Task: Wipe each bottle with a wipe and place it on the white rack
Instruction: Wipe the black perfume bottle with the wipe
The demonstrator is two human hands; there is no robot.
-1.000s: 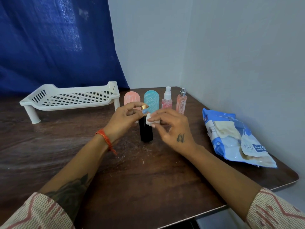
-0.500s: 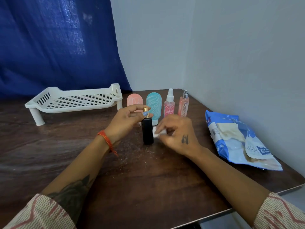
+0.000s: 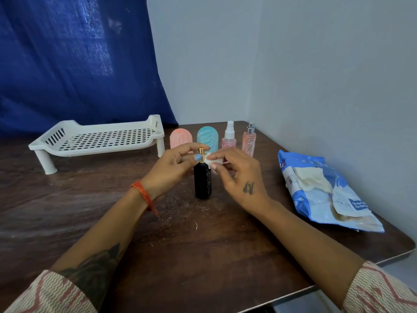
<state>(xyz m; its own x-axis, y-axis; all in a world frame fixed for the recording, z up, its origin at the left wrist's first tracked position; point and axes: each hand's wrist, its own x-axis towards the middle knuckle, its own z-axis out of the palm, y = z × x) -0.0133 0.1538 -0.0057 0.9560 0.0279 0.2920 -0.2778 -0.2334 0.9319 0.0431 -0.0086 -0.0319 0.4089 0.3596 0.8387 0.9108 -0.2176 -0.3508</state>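
A black bottle (image 3: 202, 181) with a gold top stands upright on the dark wooden table (image 3: 203, 256). My left hand (image 3: 171, 168) pinches its gold neck. My right hand (image 3: 237, 175) presses a small white wipe (image 3: 212, 162) against the bottle's shoulder. Behind stand a pink bottle (image 3: 179, 137), a teal bottle (image 3: 207, 136), a pink spray bottle (image 3: 229, 138) and a peach spray bottle (image 3: 249, 140). The white rack (image 3: 99, 138) sits to the back left with nothing on it.
A blue and white pack of wipes (image 3: 322, 193) lies open at the right, near the table's edge. A blue curtain (image 3: 74, 59) hangs behind the rack. Grey walls close the back and right sides.
My right hand has moved the wipe from low on the bottle's side up to its shoulder near the gold top. My left hand keeps its hold on the neck.
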